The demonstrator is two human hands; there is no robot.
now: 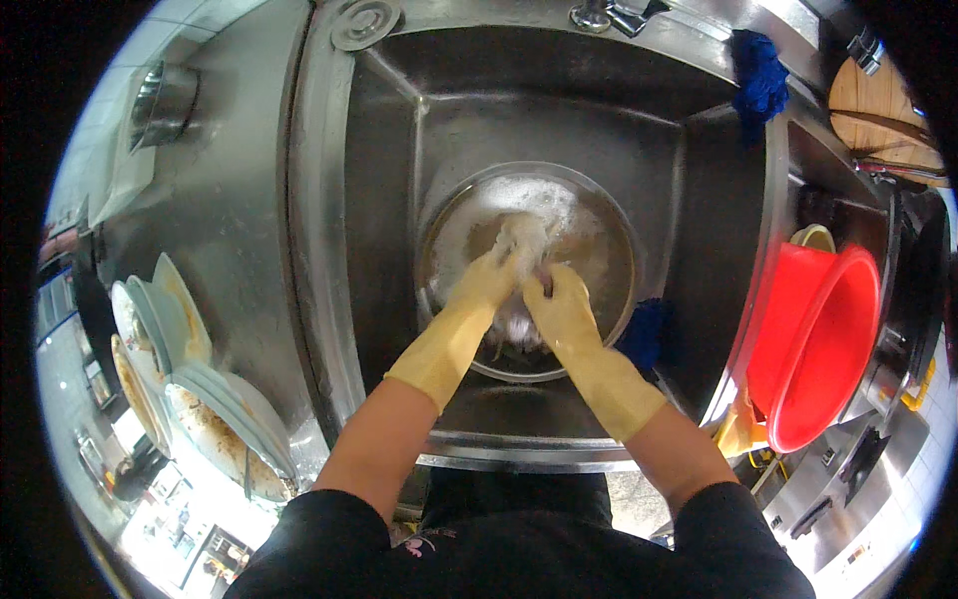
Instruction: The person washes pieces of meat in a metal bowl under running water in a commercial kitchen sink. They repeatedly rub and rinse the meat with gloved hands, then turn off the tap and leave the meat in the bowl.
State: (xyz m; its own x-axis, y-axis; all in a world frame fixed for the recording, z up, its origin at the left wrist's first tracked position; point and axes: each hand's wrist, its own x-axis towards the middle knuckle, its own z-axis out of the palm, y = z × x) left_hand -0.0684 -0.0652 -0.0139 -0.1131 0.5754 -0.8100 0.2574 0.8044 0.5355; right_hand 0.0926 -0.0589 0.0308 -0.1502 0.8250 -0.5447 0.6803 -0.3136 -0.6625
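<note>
Both my hands wear yellow rubber gloves and work in a round metal basin point(524, 379) of foamy, brownish water, set in a deep steel sink point(554, 135). My left hand point(498, 269) reaches to the middle, against a pale, blurred mass point(525, 230) that may be wet cloth or suds. Just to its right, my right hand point(557, 292) is curled, with a small dark gap at its fingers. What either hand grips is hidden by blur and foam. White froth point(524, 193) floats at the far side of the basin.
Stacked plates with food residue point(217, 427) stand on the steel counter point(232, 187) at left. A red plastic tub point(823, 344) leans at right. Blue cloths hang at the sink's far right corner point(760, 78) and lie beside the basin point(642, 333). A faucet point(617, 16) stands behind.
</note>
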